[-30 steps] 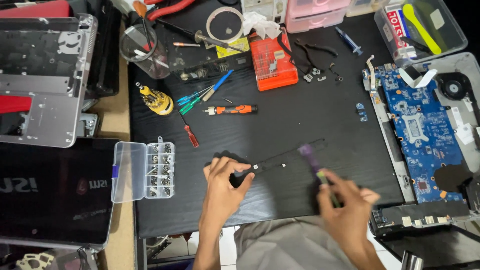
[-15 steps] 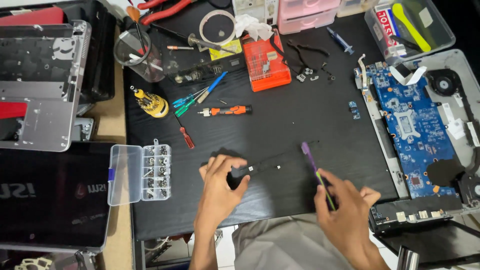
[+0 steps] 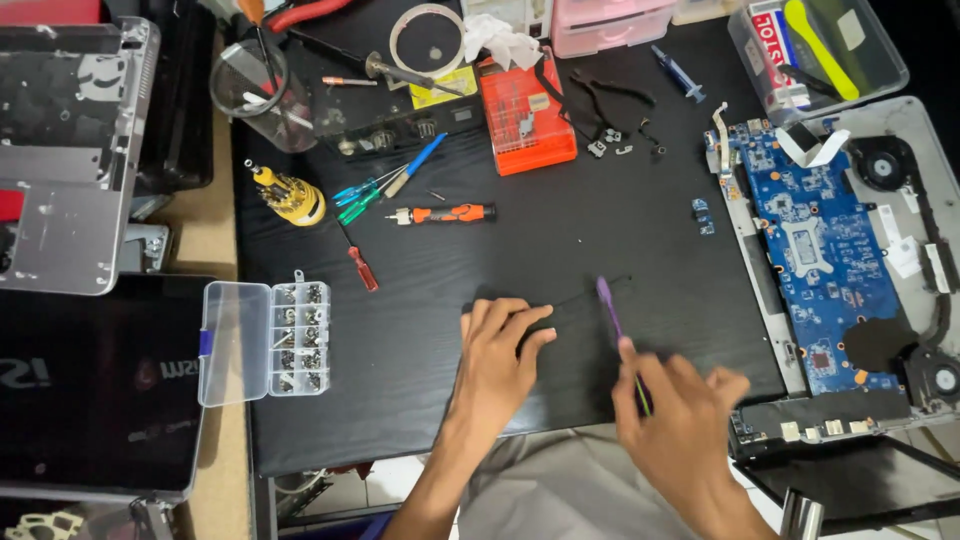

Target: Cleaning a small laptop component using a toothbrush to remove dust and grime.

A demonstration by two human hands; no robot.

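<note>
My left hand lies flat on the black mat, its fingers pressing on a small dark part with a thin black wire running out to the right. My right hand grips a thin purple pry tool, whose tip points up and to the left, close to the wire's end. The part under my left fingers is mostly hidden. Both hands sit near the mat's front edge.
An opened laptop base with a blue circuit board lies at the right. A clear screw organiser is at the left, screwdrivers and an orange bit case at the back. A dark laptop lid sits at far left.
My left hand has flattened over the small dark part, covering it. My right hand with the purple tool has shifted left, closer to the left hand.
</note>
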